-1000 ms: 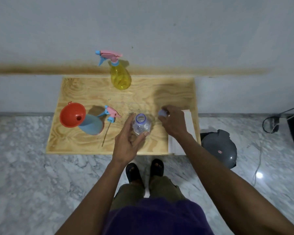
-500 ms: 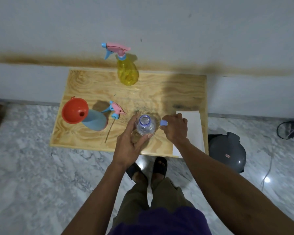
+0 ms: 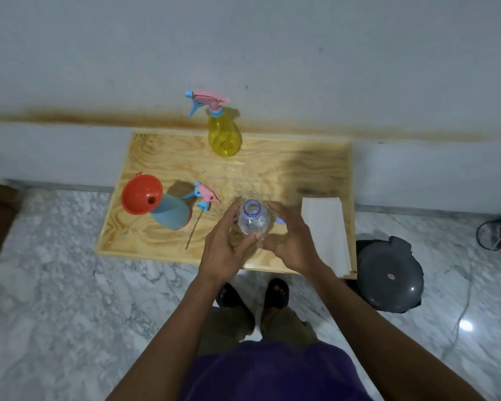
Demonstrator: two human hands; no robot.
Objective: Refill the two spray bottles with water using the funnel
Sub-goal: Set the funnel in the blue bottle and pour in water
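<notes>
While both hands [image 3: 224,250] [image 3: 294,244] grip the uncapped clear bottle [image 3: 252,219] — funnel [image 3: 141,193] sits in blue bottle [image 3: 171,214].

Both of my bare forearms rise from the bottom corners of the frame and meet just below its centre. My left hand [image 3: 224,244] is curled around the clear bottle [image 3: 252,219], thumb tip on its near side. My right hand [image 3: 292,241] cups the bottle's other side with fingers bent, a small blue cap [image 3: 280,220] showing at its fingers.
</notes>
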